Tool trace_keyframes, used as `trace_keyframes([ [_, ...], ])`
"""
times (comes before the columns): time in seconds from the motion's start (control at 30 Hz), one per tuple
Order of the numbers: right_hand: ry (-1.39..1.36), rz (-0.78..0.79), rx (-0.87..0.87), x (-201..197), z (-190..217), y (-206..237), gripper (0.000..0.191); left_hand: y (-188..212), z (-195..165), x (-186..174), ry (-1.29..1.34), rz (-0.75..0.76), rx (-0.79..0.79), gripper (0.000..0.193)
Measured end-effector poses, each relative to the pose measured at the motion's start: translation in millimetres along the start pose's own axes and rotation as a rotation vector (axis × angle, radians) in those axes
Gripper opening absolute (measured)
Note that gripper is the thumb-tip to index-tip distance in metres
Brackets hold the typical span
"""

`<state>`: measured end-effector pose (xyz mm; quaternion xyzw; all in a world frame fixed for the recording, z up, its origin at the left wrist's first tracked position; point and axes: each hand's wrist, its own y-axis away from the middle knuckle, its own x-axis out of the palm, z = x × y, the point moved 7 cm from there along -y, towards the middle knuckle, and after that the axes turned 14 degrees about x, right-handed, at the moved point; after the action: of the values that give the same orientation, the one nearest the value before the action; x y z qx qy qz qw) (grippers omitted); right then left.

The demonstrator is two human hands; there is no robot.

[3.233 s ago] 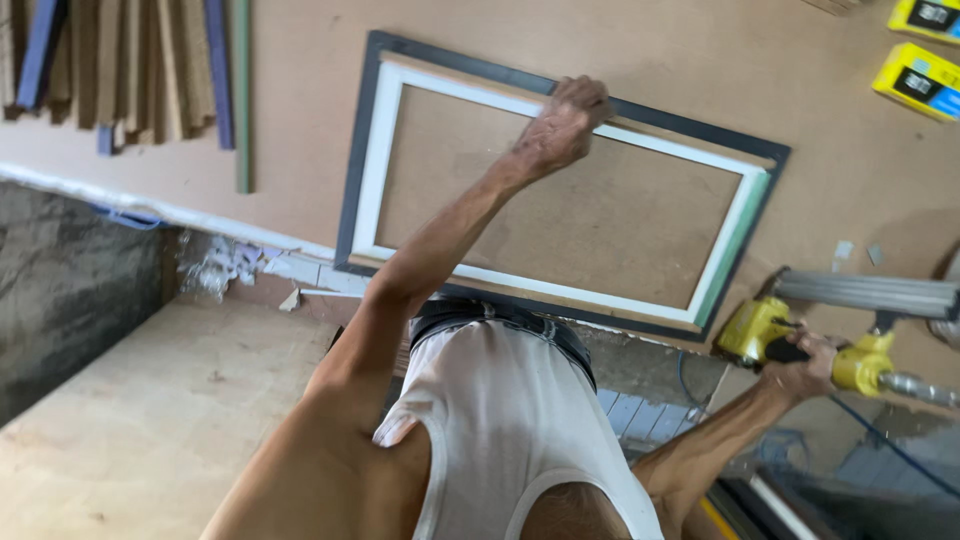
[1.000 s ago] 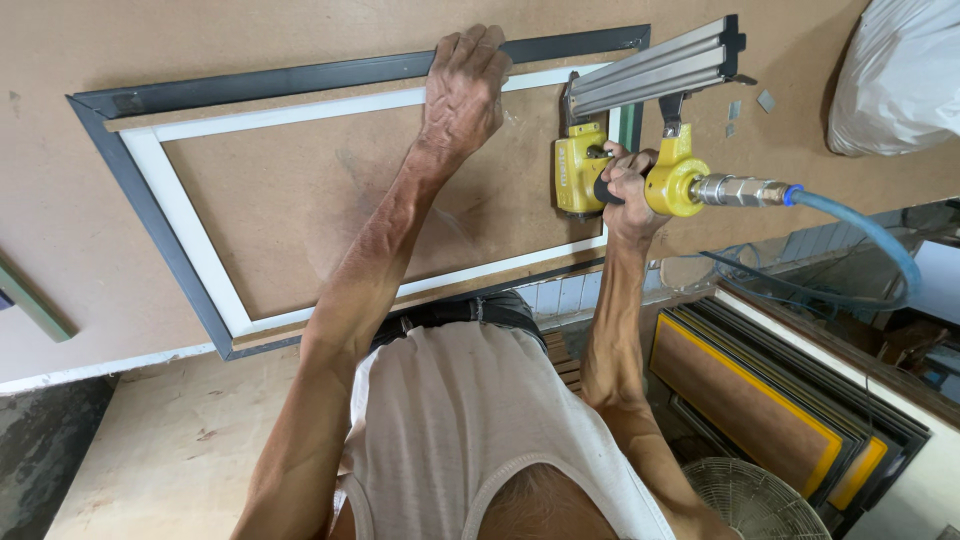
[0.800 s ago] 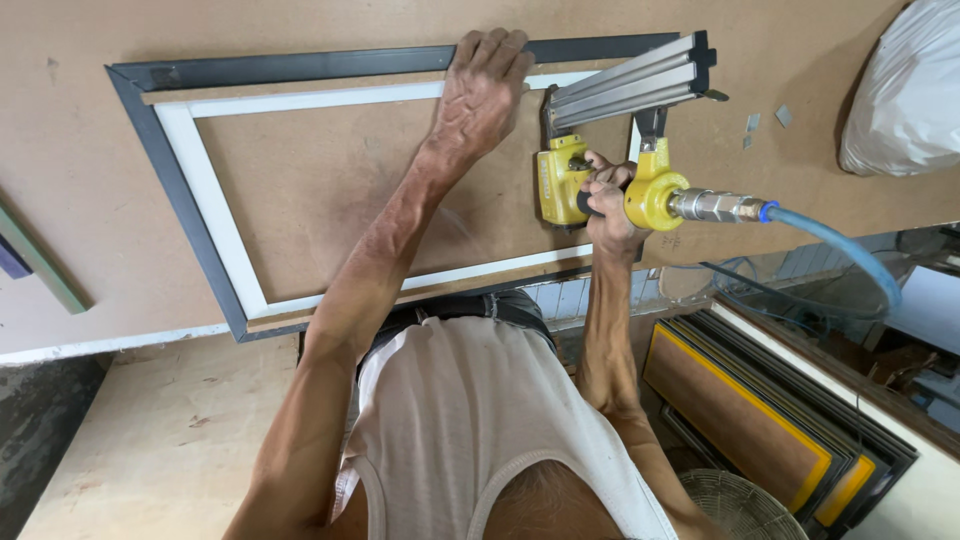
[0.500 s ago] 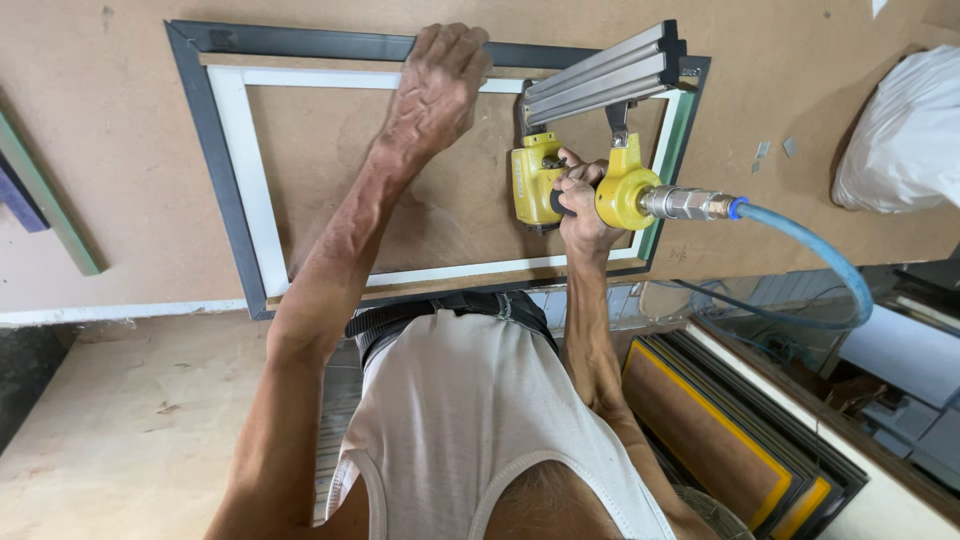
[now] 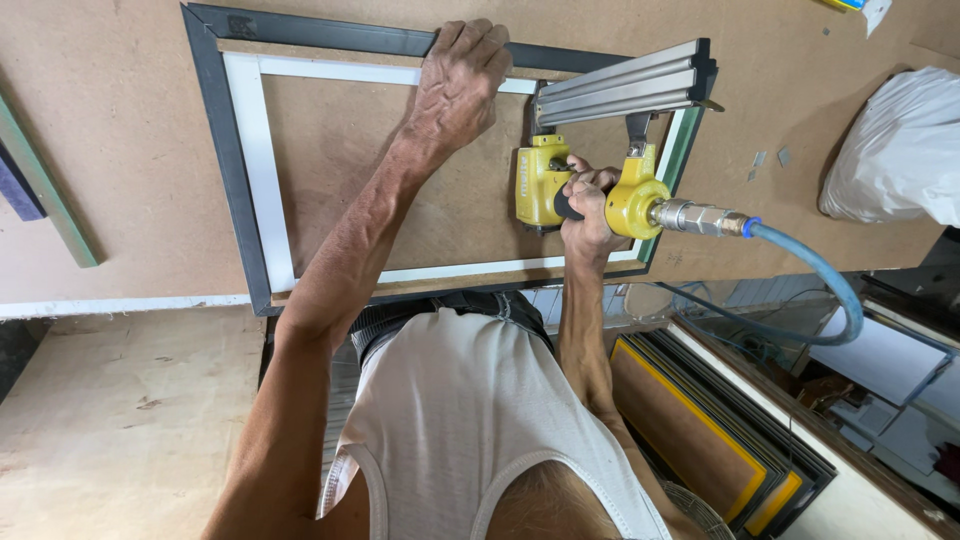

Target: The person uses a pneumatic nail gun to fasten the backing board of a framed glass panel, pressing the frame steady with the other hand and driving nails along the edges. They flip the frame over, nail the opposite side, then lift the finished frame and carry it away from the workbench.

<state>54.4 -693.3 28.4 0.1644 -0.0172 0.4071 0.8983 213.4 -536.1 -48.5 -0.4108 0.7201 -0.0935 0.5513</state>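
Head view, single frame: a rectangular picture frame (image 5: 235, 170), dark outer moulding with a white inner border, lies flat on a brown board worktable (image 5: 110, 120), its long sides running across the view. The left hand (image 5: 455, 85) rests palm-down on the far rail with fingers spread over the dark moulding, pressing it to the board rather than clasping anything. The right hand (image 5: 588, 205) is clenched around the grip of a yellow pneumatic nailer (image 5: 570, 180), whose long grey magazine (image 5: 620, 85) lies across the frame's right end, near the far right corner; the nose is hidden behind the tool body, so its exact contact point cannot be told. A blue air hose (image 5: 815, 285) leaves the coupling and loops down off the table edge to the right. A white plastic bag (image 5: 890, 150) sits on the table well right of the frame; stacked frames (image 5: 720, 440) stand below the table edge. Judgement on good practice: keep the flat hand bearing down close to the joint yet apart from the nose, hold the tool square, and keep the hose slack.
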Motion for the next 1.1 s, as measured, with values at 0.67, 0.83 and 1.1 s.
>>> trace_keyframes([
  [0.67,-0.018,0.111,0.037,144,-61,72,0.024,95,92,-149,-0.125,0.107,0.089,0.022],
  [0.83,0.018,0.053,-0.010,171,-55,79,0.021,93,90,-130,-0.070,0.071,0.060,0.030],
  [1.1,-0.054,0.059,-0.030,169,-48,85,0.019,87,87,-135,-0.047,0.053,0.037,0.030],
])
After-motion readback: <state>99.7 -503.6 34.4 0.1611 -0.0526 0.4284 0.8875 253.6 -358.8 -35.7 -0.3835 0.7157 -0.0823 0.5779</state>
